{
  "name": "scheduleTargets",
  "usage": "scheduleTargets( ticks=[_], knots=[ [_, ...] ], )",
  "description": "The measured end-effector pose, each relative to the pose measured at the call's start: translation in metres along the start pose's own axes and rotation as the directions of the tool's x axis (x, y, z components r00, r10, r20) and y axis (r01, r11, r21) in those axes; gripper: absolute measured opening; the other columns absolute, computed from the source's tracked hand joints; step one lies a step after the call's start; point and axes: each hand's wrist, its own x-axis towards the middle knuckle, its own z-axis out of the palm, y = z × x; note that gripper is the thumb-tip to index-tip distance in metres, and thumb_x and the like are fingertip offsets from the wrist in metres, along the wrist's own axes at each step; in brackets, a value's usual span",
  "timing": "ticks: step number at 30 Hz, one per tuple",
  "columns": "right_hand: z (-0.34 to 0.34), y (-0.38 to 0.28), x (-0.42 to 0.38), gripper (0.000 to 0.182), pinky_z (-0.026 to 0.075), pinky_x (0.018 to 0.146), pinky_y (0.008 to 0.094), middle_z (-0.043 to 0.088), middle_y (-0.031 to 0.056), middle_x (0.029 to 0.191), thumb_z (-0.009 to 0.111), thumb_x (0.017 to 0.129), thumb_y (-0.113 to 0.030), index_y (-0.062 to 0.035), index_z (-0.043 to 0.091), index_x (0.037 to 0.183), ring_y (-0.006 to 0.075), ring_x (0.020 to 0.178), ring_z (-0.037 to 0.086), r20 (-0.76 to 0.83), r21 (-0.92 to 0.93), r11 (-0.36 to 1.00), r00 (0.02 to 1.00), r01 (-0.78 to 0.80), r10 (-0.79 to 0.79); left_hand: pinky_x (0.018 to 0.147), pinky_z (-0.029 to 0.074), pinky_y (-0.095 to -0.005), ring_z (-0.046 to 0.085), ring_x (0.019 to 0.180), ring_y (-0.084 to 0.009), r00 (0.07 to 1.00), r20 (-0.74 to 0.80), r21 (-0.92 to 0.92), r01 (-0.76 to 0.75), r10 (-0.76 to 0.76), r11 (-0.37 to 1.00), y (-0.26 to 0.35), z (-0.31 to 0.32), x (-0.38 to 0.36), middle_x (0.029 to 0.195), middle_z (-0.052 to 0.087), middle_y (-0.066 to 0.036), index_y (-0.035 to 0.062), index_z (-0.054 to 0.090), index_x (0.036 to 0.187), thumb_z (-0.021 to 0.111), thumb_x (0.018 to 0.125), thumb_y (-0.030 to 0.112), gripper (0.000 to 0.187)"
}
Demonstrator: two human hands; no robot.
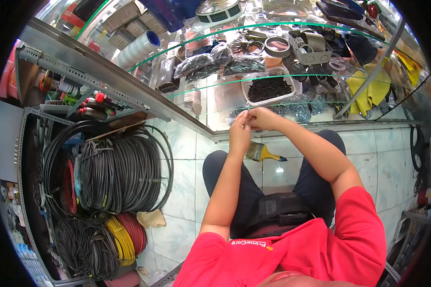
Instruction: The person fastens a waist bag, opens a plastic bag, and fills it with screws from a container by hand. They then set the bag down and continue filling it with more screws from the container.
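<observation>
Fingers of left hand (239,130) and right hand (262,118) pinch together before the glass case (292,124); contents unclear.

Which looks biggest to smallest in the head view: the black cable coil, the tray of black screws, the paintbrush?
1. black cable coil
2. tray of black screws, though farther from the camera
3. paintbrush

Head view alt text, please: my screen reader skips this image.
A person's left hand and right hand meet, fingertips together, before a glass display case of hardware. A paintbrush lies on the tiled floor; cable coils stand at left.
</observation>
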Motion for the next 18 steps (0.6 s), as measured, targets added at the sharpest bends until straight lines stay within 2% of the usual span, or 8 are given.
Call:
scheduleTargets(
  ticks=[2, 3, 5, 8, 11, 15, 17, 18],
  knots=[
    [0.001, 0.013, 0.006, 0.025, 0.048, 0.068, 0.0344, 0.064, 0.0155, 0.085, 0.056, 0.069, -0.005, -0.0021, 0.062, 0.092, 0.0268, 0.077, 0.062, 0.063, -0.23, 0.946, 0.974, 0.227, -0.219, 0.09, 0.04, -0.031, 0.052, 0.106, -0.0271, 0.999, -0.018, -0.056, 0.04, -0.041, 0.998, -0.003, -0.001, 0.001, 0.116, 0.053, -0.015, 0.0008, 0.055, 0.111, 0.043, 0.073, -0.006, 0.04],
    [-0.003, 0.014, 0.006, 0.025, 0.048, 0.068, 0.0344, 0.064, 0.0155, 0.085, 0.056, 0.069, -0.005, -0.0021, 0.062, 0.092, 0.0268, 0.077, 0.062, 0.067, -0.231, 0.946, 0.973, 0.229, -0.22, 0.09, 0.04, -0.0304, 0.053, 0.104, -0.0266, 0.996, -0.036, -0.112, 0.08, -0.085, 0.99, -0.004, -0.002, 0.001, 0.116, 0.054, -0.014, 0.0029, 0.056, 0.112, 0.043, 0.072, -0.006, 0.043],
    [-0.01, 0.016, 0.005, 0.042, 0.045, 0.079, 0.0378, 0.06, 0.0167, 0.101, 0.051, 0.069, -0.001, -0.0055, 0.057, 0.11, 0.0316, 0.094, 0.057, 0.123, -0.488, 0.858, 0.986, 0.159, -0.113, 0.088, 0.041, -0.0308, 0.054, 0.103, -0.0266, 0.997, -0.004, -0.074, 0.074, -0.075, 0.995, -0.007, -0.005, 0.002, 0.115, 0.055, -0.014, 0.0032, 0.057, 0.11, 0.043, 0.071, -0.007, 0.043],
    [-0.023, -0.022, -0.014, 0.052, 0.046, 0.079, 0.0384, 0.058, 0.0177, 0.106, 0.047, 0.067, 0.003, -0.0076, 0.052, 0.117, 0.0314, 0.097, 0.056, 0.173, -0.599, 0.801, 0.98, 0.027, 0.096, 0.086, 0.042, -0.032, 0.054, 0.101, -0.0269, 0.998, 0.059, 0.075, 0.019, -0.024, 0.997, -0.011, -0.007, 0.001, 0.111, 0.057, -0.014, 0.0036, 0.059, 0.106, 0.042, 0.069, -0.007, 0.042],
    [-0.023, -0.012, -0.011, 0.054, 0.045, 0.08, 0.0388, 0.058, 0.018, 0.106, 0.047, 0.065, 0.004, -0.0074, 0.052, 0.117, 0.0326, 0.098, 0.055, 0.194, -0.653, 0.757, 0.969, 0.011, 0.154, 0.087, 0.041, -0.033, 0.054, 0.1, -0.0279, 0.994, 0.106, 0.233, -0.029, 0.004, 0.972, -0.01, -0.005, -0.002, 0.108, 0.058, -0.015, 0.0036, 0.06, 0.105, 0.042, 0.069, -0.006, 0.042],
    [-0.03, -0.029, -0.024, 0.044, 0.046, 0.078, 0.0353, 0.06, 0.0149, 0.102, 0.049, 0.073, -0.002, -0.008, 0.053, 0.116, 0.0274, 0.092, 0.059, 0.203, -0.67, 0.742, 0.969, 0.032, 0.141, 0.09, 0.039, -0.0333, 0.053, 0.101, -0.0295, 0.992, 0.118, 0.202, 0.021, -0.045, 0.979, -0.004, 0.001, -0.003, 0.108, 0.057, -0.018, 0.0036, 0.059, 0.107, 0.043, 0.069, -0.004, 0.042],
    [-0.047, -0.051, -0.031, 0.034, 0.05, 0.066, 0.0316, 0.063, 0.0123, 0.085, 0.053, 0.072, -0.003, -0.004, 0.059, 0.106, 0.0199, 0.072, 0.062, 0.308, -0.348, 0.932, 0.928, -0.096, 0.21, 0.09, 0.039, -0.0327, 0.054, 0.101, -0.0293, 0.992, 0.116, 0.155, 0.028, -0.047, 0.987, -0.006, 0.005, -0.002, 0.109, 0.056, -0.018, 0.0033, 0.059, 0.107, 0.044, 0.07, -0.002, 0.041],
    [-0.055, -0.036, -0.026, 0.023, 0.049, 0.057, 0.028, 0.062, 0.008, 0.075, 0.054, 0.075, -0.007, -0.0017, 0.062, 0.097, 0.013, 0.062, 0.059, 0.283, -0.149, 0.989, 0.959, 0.017, 0.026, 0.089, 0.039, -0.032, 0.054, 0.101, -0.0292, 0.992, 0.113, 0.107, 0.037, -0.049, 0.994, -0.008, 0.006, -0.002, 0.11, 0.056, -0.018, 0.003, 0.058, 0.108, 0.044, 0.07, -0.001, 0.041]
  ],
)
